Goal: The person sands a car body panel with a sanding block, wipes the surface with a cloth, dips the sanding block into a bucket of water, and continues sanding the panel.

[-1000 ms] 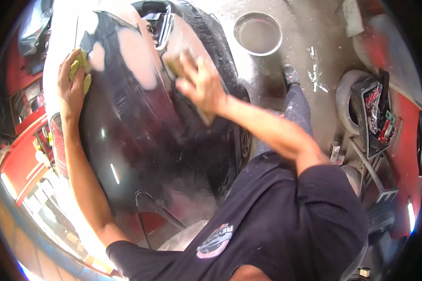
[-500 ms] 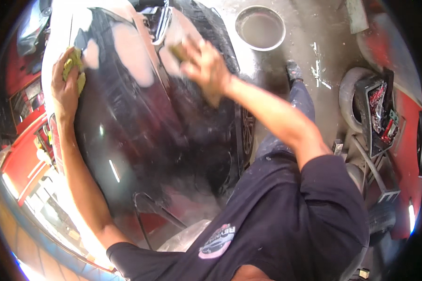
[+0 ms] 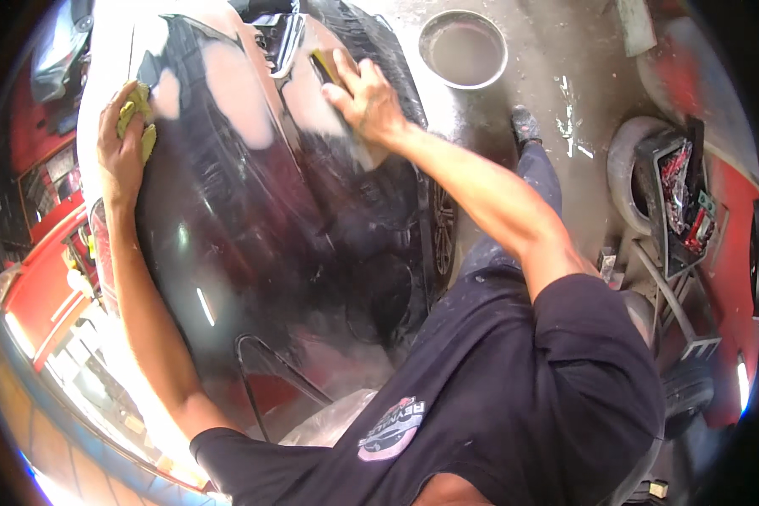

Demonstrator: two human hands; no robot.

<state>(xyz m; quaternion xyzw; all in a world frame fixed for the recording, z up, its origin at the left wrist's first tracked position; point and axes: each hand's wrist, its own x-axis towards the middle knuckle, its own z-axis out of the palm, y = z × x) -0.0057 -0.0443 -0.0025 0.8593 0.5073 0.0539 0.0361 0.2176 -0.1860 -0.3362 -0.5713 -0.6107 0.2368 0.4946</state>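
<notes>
A dark car body panel [image 3: 219, 211] fills the middle, with pale sanded patches [image 3: 244, 101] toward its top. My left hand [image 3: 122, 143] grips a crumpled yellow cloth [image 3: 147, 142] on the panel's bright left side. My right hand [image 3: 364, 101] is closed on a long sanding block [image 3: 320, 64], partly hidden under my fingers and lying over a pale patch beside the car's lamp opening [image 3: 282, 51].
A round metal basin [image 3: 461, 38] stands on the grey floor at top right, above my foot [image 3: 527, 126]. At right are a tire [image 3: 628, 148], a tray of assorted items [image 3: 679, 194] and a metal frame [image 3: 679, 320]. A wheel [image 3: 443, 244] shows beside the panel.
My right hand and the block have moved upward along the pale patch since a second ago. My left hand has shifted only slightly.
</notes>
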